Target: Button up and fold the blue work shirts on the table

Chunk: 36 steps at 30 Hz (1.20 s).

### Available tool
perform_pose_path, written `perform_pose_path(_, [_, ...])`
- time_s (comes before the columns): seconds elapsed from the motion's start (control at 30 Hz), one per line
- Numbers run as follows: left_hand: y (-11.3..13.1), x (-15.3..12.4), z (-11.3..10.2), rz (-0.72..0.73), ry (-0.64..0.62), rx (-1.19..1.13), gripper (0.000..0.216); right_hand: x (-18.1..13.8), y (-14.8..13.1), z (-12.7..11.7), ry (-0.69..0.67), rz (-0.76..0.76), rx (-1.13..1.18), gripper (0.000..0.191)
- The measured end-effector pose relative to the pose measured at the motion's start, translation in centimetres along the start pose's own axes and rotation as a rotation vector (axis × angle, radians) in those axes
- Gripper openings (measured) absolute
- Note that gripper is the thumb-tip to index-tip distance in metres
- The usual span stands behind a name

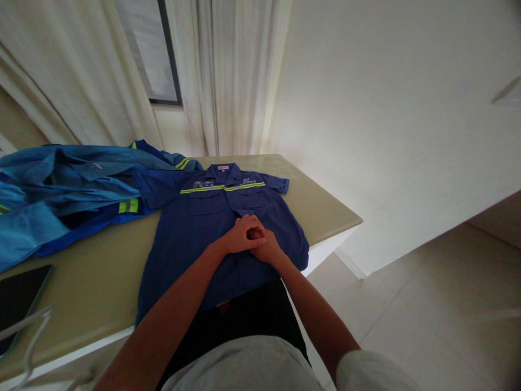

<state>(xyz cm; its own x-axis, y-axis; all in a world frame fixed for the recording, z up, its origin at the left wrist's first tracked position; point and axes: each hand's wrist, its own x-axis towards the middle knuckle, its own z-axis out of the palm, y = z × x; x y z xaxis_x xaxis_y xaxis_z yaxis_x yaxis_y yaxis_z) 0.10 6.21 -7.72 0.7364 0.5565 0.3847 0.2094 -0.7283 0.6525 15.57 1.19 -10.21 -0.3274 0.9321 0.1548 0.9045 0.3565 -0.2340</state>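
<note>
Matt cloth shirt (191, 231), smooth tabletop (95, 266)

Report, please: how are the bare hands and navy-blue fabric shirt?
Left hand, right hand together over shirt. Shirt spread front-up on beige tabletop. Rumpled blue fabric garments beside it.

Forearms (185, 304), two: uncovered, tapering toward the left hand (236, 236) and right hand (265, 247). Top (244, 365), one: pale grey, its front rounding out well behind both hands. Sleeve (368, 369), one: short, matching grey, ending far behind the right hand. Lower garment (256, 312), one: black, showing between hands and top.
</note>
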Motion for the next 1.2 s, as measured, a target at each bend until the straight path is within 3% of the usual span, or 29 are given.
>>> perform_pose_path(0.2, [0.1, 0.1, -0.2, -0.03, -0.046, -0.015, 0.038, -0.1, 0.0, -0.1, 0.018, -0.007, 0.008, 0.039])
perform_pose_path(0.4, [0.4, 0.0, -0.4, -0.024, -0.065, -0.028, 0.033, -0.2, -0.3, -0.7, 0.024, -0.013, 0.057, 0.039])
perform_pose_path(1.2, [0.3, 0.2, -0.2, -0.041, -0.039, -0.018, 0.039, -0.1, -0.3, -0.4, 0.001, 0.018, 0.022, 0.043])
